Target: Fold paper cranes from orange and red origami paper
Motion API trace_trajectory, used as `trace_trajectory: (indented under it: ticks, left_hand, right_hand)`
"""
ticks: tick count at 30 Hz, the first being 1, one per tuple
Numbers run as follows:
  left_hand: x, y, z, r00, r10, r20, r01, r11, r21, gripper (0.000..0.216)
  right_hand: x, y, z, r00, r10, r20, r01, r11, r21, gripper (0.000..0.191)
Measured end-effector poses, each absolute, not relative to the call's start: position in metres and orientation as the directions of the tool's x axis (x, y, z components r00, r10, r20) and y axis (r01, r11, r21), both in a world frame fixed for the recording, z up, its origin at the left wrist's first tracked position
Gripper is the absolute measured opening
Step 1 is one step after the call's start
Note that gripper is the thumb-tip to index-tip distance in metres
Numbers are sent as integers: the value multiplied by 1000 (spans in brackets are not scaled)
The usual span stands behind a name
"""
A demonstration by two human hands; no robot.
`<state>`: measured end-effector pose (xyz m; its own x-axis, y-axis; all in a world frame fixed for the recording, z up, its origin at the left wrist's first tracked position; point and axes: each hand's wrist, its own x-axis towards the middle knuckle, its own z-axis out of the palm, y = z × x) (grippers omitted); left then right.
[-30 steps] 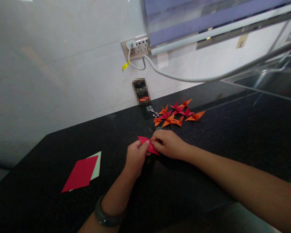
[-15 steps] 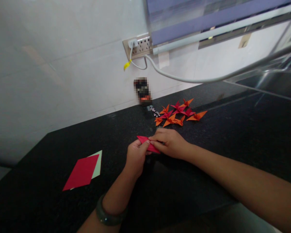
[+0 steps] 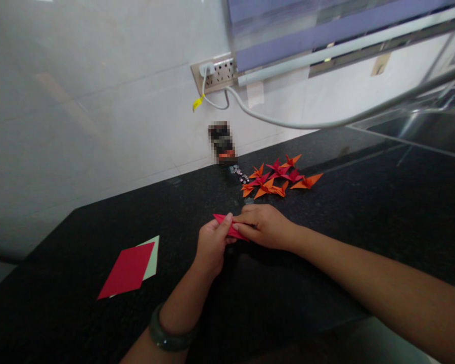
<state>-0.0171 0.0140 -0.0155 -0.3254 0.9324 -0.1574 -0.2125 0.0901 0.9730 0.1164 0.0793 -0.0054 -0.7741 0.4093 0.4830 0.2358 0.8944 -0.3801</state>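
Note:
A folded piece of red paper [image 3: 233, 231] is held just above the dark countertop, between my two hands. My left hand [image 3: 211, 243] pinches its left part, thumb on top and fingers underneath. From the other side, my right hand [image 3: 267, 226] grips the paper with thumb and forefinger, hiding some of its right part. Beyond the hands, several orange and red origami cranes [image 3: 265, 187] lie in a cluster. To the left, a flat red sheet [image 3: 128, 270] rests partly over a pale green sheet [image 3: 152, 260].
The black countertop [image 3: 167, 202] meets a pale tiled wall [image 3: 98, 116]. A blurred-out dark object [image 3: 222, 142] leans there. Above it is a socket strip [image 3: 220, 72] with a plug and a white cable [image 3: 284, 123] running right, towards a sink [image 3: 432, 131].
The red paper looks narrower between my fingers, and my left thumb has shifted slightly up along it. Both hands keep hold of it in nearly the same place.

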Motion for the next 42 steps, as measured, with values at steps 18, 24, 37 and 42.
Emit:
trace_trajectory:
  ticks: [18,24,37,42]
  left_hand:
    - [-16,12,-18,-271,955,-121,-227,59,972,20]
    - [-16,12,-18,-277,955,-110,-182,60,982,19]
    - [-16,12,-18,-285,949,-134,-147,95,985,18]
    - [-18,13,-20,-295,944,-146,-132,111,985,16]
  right_hand:
    - [110,78,-10,-621,609,493,186,726,-662,14]
    - [110,79,-11,-611,599,518,181,743,-645,16]
    - [110,77,-9,-627,599,497,221,749,-624,16]
    - [110,76,-9,-646,618,448,250,726,-640,16]
